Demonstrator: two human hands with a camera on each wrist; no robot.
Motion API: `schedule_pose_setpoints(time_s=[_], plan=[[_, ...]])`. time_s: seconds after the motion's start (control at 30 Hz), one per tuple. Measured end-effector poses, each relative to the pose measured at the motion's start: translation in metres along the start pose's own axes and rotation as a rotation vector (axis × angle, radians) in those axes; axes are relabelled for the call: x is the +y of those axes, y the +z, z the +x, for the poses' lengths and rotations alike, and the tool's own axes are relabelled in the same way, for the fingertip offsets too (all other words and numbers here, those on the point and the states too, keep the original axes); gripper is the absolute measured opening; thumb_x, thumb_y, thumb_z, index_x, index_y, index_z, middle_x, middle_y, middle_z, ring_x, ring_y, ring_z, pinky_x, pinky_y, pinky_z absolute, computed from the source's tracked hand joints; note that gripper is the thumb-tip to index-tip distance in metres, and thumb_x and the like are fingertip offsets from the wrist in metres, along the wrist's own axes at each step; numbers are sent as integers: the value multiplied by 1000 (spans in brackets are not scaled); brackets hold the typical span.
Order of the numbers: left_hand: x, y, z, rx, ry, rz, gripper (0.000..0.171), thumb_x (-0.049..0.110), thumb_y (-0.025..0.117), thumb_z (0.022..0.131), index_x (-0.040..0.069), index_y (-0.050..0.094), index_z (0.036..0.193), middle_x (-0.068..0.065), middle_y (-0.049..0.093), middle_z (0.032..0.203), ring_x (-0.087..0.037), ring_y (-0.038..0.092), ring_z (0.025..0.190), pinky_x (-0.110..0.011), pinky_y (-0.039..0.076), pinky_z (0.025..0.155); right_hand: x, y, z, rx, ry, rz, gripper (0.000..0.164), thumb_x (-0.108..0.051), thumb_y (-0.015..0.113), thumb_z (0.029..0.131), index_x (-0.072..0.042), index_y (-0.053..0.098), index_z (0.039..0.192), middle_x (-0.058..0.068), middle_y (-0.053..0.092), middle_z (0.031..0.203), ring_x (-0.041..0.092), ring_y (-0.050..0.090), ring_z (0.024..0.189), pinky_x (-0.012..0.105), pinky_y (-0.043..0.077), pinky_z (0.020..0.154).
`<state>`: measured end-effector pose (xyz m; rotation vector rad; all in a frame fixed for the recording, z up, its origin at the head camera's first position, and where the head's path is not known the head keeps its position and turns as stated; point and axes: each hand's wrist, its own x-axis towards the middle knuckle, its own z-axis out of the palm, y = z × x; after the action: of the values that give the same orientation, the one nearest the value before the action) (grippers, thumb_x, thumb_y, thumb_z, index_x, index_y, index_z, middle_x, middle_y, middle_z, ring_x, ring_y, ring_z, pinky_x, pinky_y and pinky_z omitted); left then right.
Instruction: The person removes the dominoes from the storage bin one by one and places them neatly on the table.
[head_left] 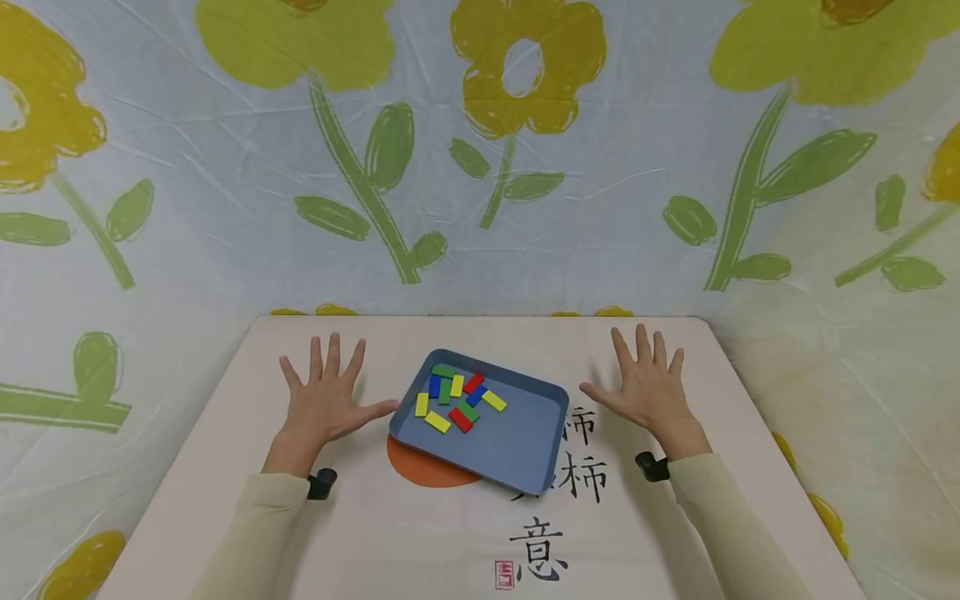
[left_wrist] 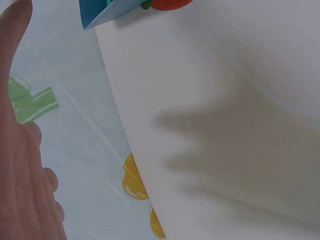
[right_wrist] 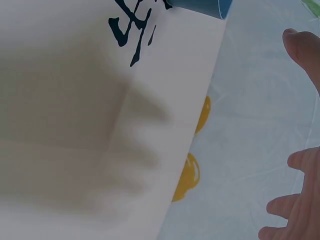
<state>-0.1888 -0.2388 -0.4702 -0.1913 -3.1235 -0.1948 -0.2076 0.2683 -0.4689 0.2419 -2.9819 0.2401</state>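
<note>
A blue-grey tray (head_left: 510, 450) lies at a slant in the middle of the table. Several small rectangular blocks in red, yellow, green and blue are gathered in its left half, among them a yellow block (head_left: 438, 422) and a red block (head_left: 461, 419). To the left of the tray, my left hand (head_left: 324, 406) is spread above the table, its thumb pointing toward the tray's edge. My right hand (head_left: 651, 394) hovers to the right with fingers spread, and holds nothing. In the left wrist view a corner of the tray (left_wrist: 107, 15) shows at the top.
The pale table cover (head_left: 360, 533) bears black brush characters (head_left: 542, 550) and an orange printed shape (head_left: 431, 464) partly under the tray. A flower-printed cloth (head_left: 570, 250) hangs behind and beside the table. Each wrist wears a small black device, one of them a left device (head_left: 322, 484).
</note>
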Motion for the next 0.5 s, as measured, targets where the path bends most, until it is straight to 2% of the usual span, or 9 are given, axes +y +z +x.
schedule_pose_setpoints(time_s=[0.23, 0.5], plan=[[0, 0, -3, -11, -19, -41, 124, 95, 46, 78, 18, 9, 167, -26, -7, 171, -51, -15, 155, -81, -25, 106, -6, 5, 2, -30, 10, 44, 116, -83, 57, 83, -11, 19, 166, 34, 10, 167, 61, 7, 151, 85, 3, 112], [6, 11, -5, -5, -36, -129, 124, 91, 50, 79, 19, 4, 168, -25, -11, 171, -53, -16, 154, -82, -24, 106, -24, 13, 6, -50, -6, 76, 116, -85, 56, 83, -13, 19, 166, 31, 10, 169, 59, 7, 153, 83, 5, 114]])
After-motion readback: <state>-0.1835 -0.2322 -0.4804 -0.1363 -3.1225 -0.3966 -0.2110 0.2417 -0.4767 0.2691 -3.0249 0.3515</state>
